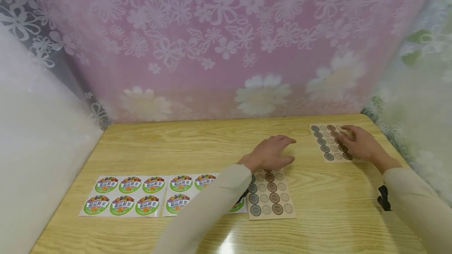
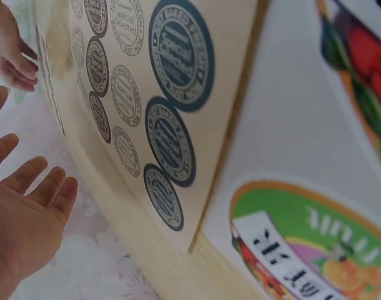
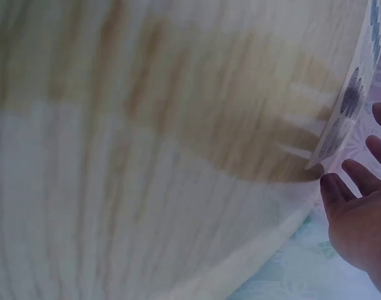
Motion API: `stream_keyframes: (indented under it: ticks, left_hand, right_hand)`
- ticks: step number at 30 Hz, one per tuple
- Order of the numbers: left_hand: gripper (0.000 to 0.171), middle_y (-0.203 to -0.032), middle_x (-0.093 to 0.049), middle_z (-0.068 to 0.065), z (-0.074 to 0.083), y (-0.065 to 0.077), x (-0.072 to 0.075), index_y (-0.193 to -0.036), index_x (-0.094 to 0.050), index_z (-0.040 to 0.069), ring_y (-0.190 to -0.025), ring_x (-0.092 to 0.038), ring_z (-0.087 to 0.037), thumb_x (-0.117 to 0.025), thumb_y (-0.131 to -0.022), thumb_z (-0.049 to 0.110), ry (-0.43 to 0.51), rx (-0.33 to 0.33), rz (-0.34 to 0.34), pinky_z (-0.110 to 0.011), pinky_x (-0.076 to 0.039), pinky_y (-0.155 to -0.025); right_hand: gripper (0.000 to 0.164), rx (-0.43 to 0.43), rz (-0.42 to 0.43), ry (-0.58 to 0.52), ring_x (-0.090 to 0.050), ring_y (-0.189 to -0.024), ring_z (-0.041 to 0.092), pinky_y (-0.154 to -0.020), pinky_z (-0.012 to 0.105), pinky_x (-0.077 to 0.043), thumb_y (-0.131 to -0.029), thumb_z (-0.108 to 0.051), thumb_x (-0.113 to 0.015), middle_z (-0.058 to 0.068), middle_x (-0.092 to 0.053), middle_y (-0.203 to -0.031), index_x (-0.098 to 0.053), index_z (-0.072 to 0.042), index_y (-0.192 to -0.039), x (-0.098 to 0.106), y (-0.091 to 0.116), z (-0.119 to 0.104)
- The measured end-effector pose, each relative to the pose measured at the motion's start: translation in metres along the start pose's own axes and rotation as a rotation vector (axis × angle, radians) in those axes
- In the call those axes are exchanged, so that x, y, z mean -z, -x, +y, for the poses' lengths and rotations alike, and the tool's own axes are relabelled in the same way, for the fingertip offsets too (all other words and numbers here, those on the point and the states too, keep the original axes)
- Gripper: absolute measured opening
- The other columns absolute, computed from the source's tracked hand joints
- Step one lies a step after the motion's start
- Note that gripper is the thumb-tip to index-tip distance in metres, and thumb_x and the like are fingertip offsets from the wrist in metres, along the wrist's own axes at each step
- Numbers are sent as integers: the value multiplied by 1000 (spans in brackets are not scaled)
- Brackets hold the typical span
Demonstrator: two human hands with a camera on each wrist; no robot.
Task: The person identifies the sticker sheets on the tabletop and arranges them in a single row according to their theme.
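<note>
My left hand (image 1: 268, 154) hovers over the top end of a beige sheet of round stickers (image 1: 272, 198), its fingers loosely extended with nothing in them. Blue, brown and pale rows reading "Special Selected" show on that sheet in the left wrist view. Toward the back right, my right hand (image 1: 365, 146) reaches over the right side of a second beige sticker sheet (image 1: 325, 143), covering part of it. In the right wrist view, the fingers (image 3: 362, 178) are spread and relaxed, right by the edge of this sheet (image 3: 350, 103).
White sheets of green fruit stickers (image 1: 123, 196) lie in a row on the left, the right part hidden under my left sleeve (image 1: 208, 207). The wood-grain table (image 1: 169, 144) meets a pink floral curtain (image 1: 197, 58) at its back edge.
</note>
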State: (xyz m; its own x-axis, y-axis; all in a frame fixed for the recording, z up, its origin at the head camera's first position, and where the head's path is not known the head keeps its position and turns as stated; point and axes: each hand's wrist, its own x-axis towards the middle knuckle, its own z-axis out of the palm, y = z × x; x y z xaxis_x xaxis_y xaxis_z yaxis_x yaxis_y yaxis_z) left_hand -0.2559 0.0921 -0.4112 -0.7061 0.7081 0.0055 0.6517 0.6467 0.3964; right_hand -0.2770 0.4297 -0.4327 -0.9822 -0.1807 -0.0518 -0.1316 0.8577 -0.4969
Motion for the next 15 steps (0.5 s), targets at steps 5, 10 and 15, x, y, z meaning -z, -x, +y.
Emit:
stream_keyframes:
  ticks: [5,10,15]
  left_hand:
    - [55,-152,-30,4,10,-5,-5,-149,-33,29,-137,-30,-15,-43,-98,47,-117,-18,-61,-30,-29,-108]
    - [55,-153,-29,3,14,-5,-8,-150,-31,30,-137,-29,-14,-39,-99,49,-184,-20,-85,-30,-27,-108]
    - [53,-152,-31,2,12,-5,-10,-150,-32,29,-137,-30,-15,-40,-100,48,-234,-20,-84,-30,-29,-107]
  right_hand:
    - [70,-7,-15,76,-34,-117,60,-89,69,-31,-101,-42,-42,41,-31,-136,-25,11,-144,-2,-1,2]
    - [75,30,-73,166,-22,-124,62,-94,71,-23,-100,-46,-43,45,-21,-139,-22,7,-148,-9,-7,-5]
    - [73,28,-86,222,-13,-127,62,-98,71,-15,-101,-49,-39,48,-18,-138,-19,2,-149,-15,-11,-10]
